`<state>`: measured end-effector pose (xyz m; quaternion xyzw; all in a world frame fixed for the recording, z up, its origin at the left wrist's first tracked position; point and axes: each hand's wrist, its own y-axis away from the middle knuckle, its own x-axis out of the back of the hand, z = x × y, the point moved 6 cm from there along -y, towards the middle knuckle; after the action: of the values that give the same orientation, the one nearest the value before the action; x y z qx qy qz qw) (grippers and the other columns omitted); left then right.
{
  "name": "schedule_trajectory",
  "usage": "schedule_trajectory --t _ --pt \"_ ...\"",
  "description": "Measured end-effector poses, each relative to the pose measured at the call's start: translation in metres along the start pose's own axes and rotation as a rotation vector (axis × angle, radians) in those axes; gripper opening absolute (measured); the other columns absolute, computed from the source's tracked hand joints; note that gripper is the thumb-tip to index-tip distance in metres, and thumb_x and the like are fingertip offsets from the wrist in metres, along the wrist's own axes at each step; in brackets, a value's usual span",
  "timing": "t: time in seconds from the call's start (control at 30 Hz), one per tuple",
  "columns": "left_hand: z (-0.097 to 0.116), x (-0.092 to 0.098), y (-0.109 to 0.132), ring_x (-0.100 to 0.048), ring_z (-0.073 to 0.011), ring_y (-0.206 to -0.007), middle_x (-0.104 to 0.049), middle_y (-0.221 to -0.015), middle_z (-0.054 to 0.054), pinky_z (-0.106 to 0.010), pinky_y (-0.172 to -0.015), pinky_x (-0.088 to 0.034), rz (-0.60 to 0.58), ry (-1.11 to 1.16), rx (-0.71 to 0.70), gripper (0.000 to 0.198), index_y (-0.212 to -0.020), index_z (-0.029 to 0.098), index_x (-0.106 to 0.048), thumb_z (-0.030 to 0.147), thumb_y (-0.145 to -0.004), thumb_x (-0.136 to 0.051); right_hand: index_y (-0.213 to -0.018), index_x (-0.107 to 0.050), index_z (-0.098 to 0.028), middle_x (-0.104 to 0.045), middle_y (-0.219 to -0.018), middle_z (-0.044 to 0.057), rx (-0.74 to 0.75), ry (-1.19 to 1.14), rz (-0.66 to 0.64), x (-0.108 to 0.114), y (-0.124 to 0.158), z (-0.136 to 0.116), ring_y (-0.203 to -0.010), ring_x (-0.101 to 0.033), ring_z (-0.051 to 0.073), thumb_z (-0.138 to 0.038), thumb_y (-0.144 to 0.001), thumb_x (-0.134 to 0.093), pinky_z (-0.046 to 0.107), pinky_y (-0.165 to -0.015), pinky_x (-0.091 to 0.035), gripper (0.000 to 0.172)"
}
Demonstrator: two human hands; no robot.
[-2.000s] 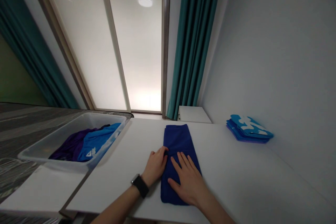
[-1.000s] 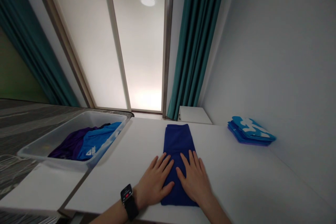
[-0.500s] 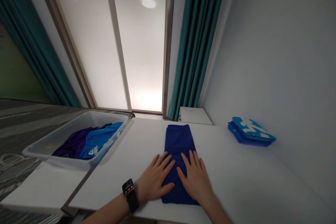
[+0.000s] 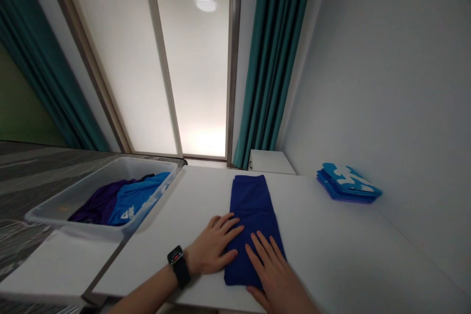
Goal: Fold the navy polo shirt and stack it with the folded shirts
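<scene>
A dark blue garment (image 4: 250,201), folded into a long narrow strip, lies flat on the white table (image 4: 198,191) in front of me. My left hand (image 4: 215,245), with a black smartwatch (image 4: 179,266) on its wrist, rests on the strip's left edge, fingers stretched out. Over the near right part of the cloth lies my right hand (image 4: 272,272), fingers spread and thumb by the near edge. Neither hand grips anything. The garment's near right corner is hidden beneath my right hand.
At the left, a clear plastic bin (image 4: 44,216) holds purple cloth (image 4: 96,202) and bright blue cloth (image 4: 142,198). A stack of folded blue clothes (image 4: 348,184) sits at the right by the wall (image 4: 397,83). A white cabinet (image 4: 272,162) stands beyond the table.
My right hand has slid toward me, down to the garment's near end. My left hand has shifted slightly left. The view has moved a little.
</scene>
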<state>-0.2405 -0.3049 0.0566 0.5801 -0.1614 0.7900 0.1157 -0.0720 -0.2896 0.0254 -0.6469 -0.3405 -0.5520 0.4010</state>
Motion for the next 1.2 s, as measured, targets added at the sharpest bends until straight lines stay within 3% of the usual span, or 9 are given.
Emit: schedule_trajectory --t 0.17,0.4,0.5,0.6,0.7,0.83,0.9,1.03,1.2 --pt "-0.004 0.006 -0.002 -0.028 -0.0282 -0.141 -0.039 -0.152 -0.004 -0.051 -0.111 -0.026 -0.017 0.040 -0.009 0.053 -0.145 0.031 -0.036 0.032 -0.092 -0.042 -0.138 -0.048 -0.018 -0.050 -0.142 0.012 -0.007 0.123 0.098 -0.002 -0.001 0.006 -0.133 -0.043 0.030 -0.007 -0.087 -0.046 0.047 -0.107 -0.039 0.053" --pt "-0.004 0.005 0.006 -0.038 -0.0266 -0.136 -0.032 -0.155 -0.005 -0.048 -0.113 -0.025 -0.020 0.104 -0.027 0.082 -0.148 0.027 -0.029 0.017 -0.069 -0.050 -0.125 -0.060 -0.019 -0.063 -0.127 0.008 -0.080 -0.023 -0.037 0.021 -0.005 0.004 -0.121 -0.056 0.025 -0.001 -0.077 -0.046 0.033 -0.096 -0.046 0.052" --pt "0.002 0.005 0.012 -0.042 -0.0276 -0.133 -0.034 -0.154 -0.006 -0.047 -0.113 -0.026 -0.011 0.155 -0.044 0.081 -0.146 0.027 -0.031 0.022 -0.069 -0.056 -0.118 -0.063 -0.023 -0.069 -0.116 0.006 -0.110 -0.142 -0.165 0.039 0.002 0.003 -0.108 -0.064 0.022 -0.006 -0.075 -0.050 0.026 -0.085 -0.048 0.048" --pt "0.014 0.006 0.014 -0.046 -0.0267 -0.127 -0.048 -0.145 -0.005 -0.044 -0.108 -0.031 0.010 0.214 -0.012 0.066 -0.139 0.028 -0.043 0.026 -0.075 -0.058 -0.113 -0.064 -0.026 -0.073 -0.103 0.004 -0.135 -0.240 -0.261 0.063 0.009 0.003 -0.093 -0.068 0.021 -0.015 -0.080 -0.052 0.024 -0.077 -0.047 0.037" --pt "0.028 0.009 0.015 -0.052 -0.0233 -0.115 -0.061 -0.127 -0.005 -0.039 -0.102 -0.036 0.058 0.308 0.047 0.041 -0.122 0.027 -0.057 0.022 -0.082 -0.055 -0.112 -0.065 -0.029 -0.072 -0.105 0.004 -0.170 -0.325 -0.307 0.095 0.008 0.009 -0.095 -0.066 0.022 -0.026 -0.082 -0.056 0.027 -0.081 -0.046 0.032" --pt "0.038 0.013 0.015 -0.055 -0.0193 -0.100 -0.067 -0.104 -0.004 -0.032 -0.093 -0.039 0.106 0.471 0.127 0.016 -0.099 0.023 -0.065 0.026 -0.088 -0.053 -0.091 -0.070 -0.023 -0.073 -0.094 0.001 -0.117 -0.538 -0.467 0.131 -0.013 0.029 -0.087 -0.065 0.019 -0.031 -0.080 -0.060 0.025 -0.075 -0.047 0.017" --pt "0.032 0.011 0.014 -0.056 -0.0178 -0.089 -0.066 -0.092 -0.003 -0.029 -0.084 -0.042 0.114 0.538 0.232 0.013 -0.090 0.021 -0.064 0.029 -0.088 -0.054 -0.094 -0.069 -0.020 -0.072 -0.093 0.001 -0.084 -0.656 -0.541 0.139 -0.032 0.047 -0.083 -0.065 0.018 -0.030 -0.079 -0.059 0.024 -0.075 -0.047 0.021" --pt "0.015 -0.004 0.003 -0.054 -0.0141 -0.069 -0.063 -0.074 0.000 -0.025 -0.064 -0.040 0.090 0.720 0.405 0.020 -0.085 0.017 -0.060 0.031 -0.090 -0.046 -0.103 -0.068 -0.016 -0.072 -0.103 0.004 -0.113 -0.797 -0.656 0.125 -0.077 0.092 -0.091 -0.066 0.021 -0.035 -0.076 -0.062 0.028 -0.079 -0.050 0.034" --pt "-0.001 -0.020 -0.009 -0.057 -0.0153 -0.069 -0.066 -0.074 0.001 -0.026 -0.067 -0.043 0.173 0.731 0.515 0.028 -0.114 0.019 -0.052 0.026 -0.088 -0.048 -0.111 -0.067 -0.015 -0.072 -0.105 0.006 -0.192 -0.637 -0.758 0.073 -0.127 0.134 -0.092 -0.066 0.022 -0.036 -0.074 -0.062 0.029 -0.076 -0.051 0.042"
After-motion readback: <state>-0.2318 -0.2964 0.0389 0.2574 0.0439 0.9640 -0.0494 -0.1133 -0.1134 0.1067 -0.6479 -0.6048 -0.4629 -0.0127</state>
